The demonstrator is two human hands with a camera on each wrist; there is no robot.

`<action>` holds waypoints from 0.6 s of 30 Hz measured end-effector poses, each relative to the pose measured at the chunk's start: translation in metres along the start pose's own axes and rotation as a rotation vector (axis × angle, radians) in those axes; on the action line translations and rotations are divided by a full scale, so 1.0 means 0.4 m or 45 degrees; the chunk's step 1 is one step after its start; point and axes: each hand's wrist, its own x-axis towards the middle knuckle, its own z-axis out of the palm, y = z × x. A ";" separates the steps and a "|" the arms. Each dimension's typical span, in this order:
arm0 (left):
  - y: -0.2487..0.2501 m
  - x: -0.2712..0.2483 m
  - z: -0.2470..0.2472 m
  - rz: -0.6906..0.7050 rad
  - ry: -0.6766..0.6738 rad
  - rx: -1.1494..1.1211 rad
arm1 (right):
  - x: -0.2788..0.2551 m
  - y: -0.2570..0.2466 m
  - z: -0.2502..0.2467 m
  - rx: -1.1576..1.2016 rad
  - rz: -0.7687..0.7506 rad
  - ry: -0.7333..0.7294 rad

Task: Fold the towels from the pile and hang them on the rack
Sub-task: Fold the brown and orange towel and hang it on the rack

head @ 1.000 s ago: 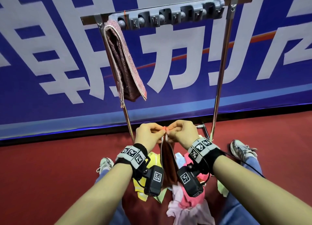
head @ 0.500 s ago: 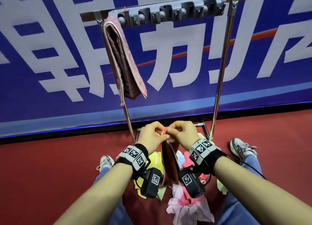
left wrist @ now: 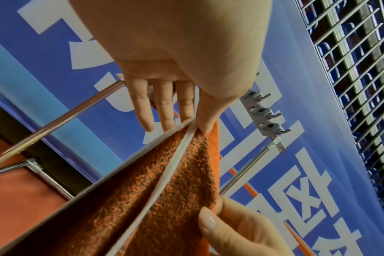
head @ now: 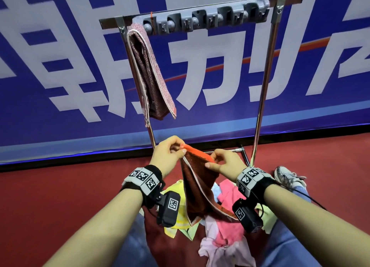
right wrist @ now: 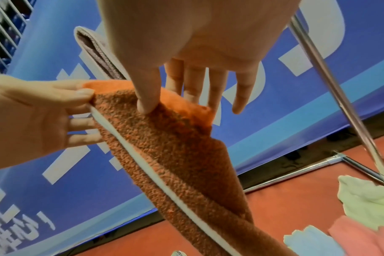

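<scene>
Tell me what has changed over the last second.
The left hand and right hand, which pinched the orange towel close together, have drawn apart, spreading its top edge. Both still pinch it. The folded towel on the rack and the pile stayed put.

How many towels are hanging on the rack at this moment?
1: the pinkish-brown towel hangs folded at the left end of the rack. The orange towel is in both hands, not hung.
</scene>
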 end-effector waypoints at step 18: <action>0.029 0.020 -0.007 -0.028 0.010 -0.163 | 0.005 0.011 0.048 -0.177 -0.119 0.017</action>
